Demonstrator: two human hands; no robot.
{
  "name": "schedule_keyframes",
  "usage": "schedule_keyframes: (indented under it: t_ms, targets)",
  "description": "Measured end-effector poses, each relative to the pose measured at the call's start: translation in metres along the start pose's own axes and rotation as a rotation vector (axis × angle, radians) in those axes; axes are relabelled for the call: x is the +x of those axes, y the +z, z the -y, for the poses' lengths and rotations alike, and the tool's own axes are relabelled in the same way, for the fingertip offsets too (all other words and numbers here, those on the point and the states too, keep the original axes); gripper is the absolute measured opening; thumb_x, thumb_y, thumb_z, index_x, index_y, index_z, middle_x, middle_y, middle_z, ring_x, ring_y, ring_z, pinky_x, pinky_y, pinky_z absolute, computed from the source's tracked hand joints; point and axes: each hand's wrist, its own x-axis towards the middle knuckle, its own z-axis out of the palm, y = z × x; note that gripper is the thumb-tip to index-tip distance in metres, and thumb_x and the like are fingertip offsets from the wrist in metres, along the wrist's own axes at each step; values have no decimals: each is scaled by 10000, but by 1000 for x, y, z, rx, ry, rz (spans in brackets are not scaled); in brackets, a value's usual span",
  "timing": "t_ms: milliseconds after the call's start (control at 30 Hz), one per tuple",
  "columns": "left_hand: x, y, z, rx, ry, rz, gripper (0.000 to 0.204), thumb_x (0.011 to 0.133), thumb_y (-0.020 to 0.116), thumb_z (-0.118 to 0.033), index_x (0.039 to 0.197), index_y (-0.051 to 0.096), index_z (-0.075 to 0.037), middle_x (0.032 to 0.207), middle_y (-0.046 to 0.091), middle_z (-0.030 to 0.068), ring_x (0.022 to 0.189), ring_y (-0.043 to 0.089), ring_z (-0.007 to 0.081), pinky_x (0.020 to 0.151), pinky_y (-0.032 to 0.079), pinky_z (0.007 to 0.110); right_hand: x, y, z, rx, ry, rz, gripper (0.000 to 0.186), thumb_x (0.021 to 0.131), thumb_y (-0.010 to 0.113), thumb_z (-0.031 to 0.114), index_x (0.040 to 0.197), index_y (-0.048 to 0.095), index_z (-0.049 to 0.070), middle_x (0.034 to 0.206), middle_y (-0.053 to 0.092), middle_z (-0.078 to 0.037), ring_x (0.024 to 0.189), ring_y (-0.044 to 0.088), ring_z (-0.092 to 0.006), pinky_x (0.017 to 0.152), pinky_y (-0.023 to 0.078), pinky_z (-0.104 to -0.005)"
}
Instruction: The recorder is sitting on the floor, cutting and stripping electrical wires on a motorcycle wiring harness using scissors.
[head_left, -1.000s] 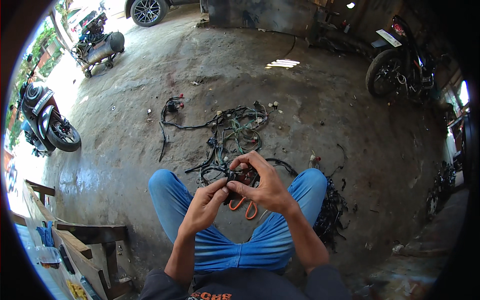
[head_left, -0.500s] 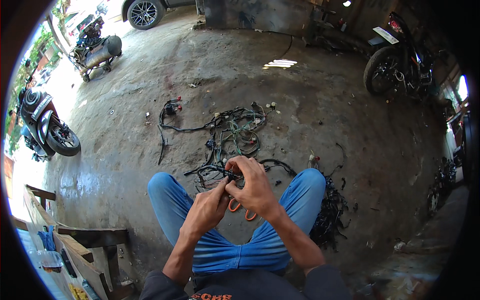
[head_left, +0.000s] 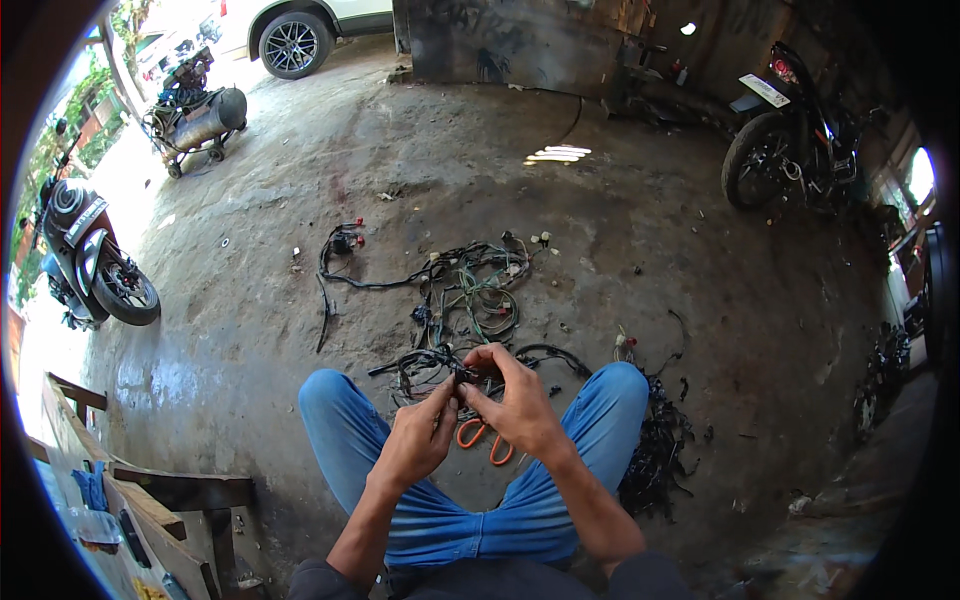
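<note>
A wiring harness (head_left: pixel 428 277) of black-wrapped and green wires with several connectors lies spread on the floor, its near end reaching up between my knees. My left hand (head_left: pixel 418 436) pinches a dark section of it between thumb and forefinger. From the other side, my right hand (head_left: pixel 515 405) grips the same section, its forefinger arched over and its thumb close to the left fingertips. Exactly what sits between the fingertips is too small to make out. Just below the hands, the orange handles of scissors (head_left: pixel 461 437) show on the floor; their blades are hidden.
Beside my right knee lies a heap of black scraps (head_left: pixel 655 455). A wooden bench (head_left: pixel 150 505) stands at the lower left. Farther off are a scooter (head_left: pixel 95 245), an air compressor (head_left: pixel 205 120), a car wheel (head_left: pixel 292 45) and a motorcycle (head_left: pixel 790 140).
The whole view has tilted up slightly, so the floor things appear lower. My right hand's fingers have shifted a little around the wires; both hands keep hold.
</note>
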Motion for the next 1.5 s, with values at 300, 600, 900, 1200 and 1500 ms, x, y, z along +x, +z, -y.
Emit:
schedule_keyframes:
  t_ms: [300,600,900,1200,1500]
  targets:
    - [10,12,7,-4,101,-138,306,926,620,-60,1216,619,41,981,701,259,908,709,387,755,552,408,1,10,-11,-38,-100,-121,317,801,690,-8,1111,621,-10,1037,660,-109,958,677,-233,865,534,-346]
    - [18,22,15,63,73,-258,249,871,670,-66,1117,675,-31,892,715,204,793,723,345,677,558,386,1,20,-38,-162,-218,-257,312,760,705,37,1068,654,36,990,657,-83,869,641,-258,857,486,-382]
    - [30,12,2,63,51,-77,220,895,629,-55,1102,683,-2,820,692,213,718,707,316,655,536,382,7,11,-58,-462,-345,-267,296,776,678,94,1065,634,50,986,648,-104,952,616,-308,919,456,-425]
    - [32,5,11,91,73,-14,232,897,611,-24,1114,678,19,760,669,207,661,688,279,642,527,357,15,2,-68,-434,-445,-111,297,803,640,50,1098,621,20,1029,648,-149,979,621,-343,940,464,-449]
    - [30,-3,9,-38,-115,-51,261,927,595,-18,1171,652,55,869,719,214,787,730,203,722,558,323,10,-2,-40,-135,-191,22,339,884,708,98,1192,622,-14,1120,689,-159,1064,679,-253,908,533,-361]
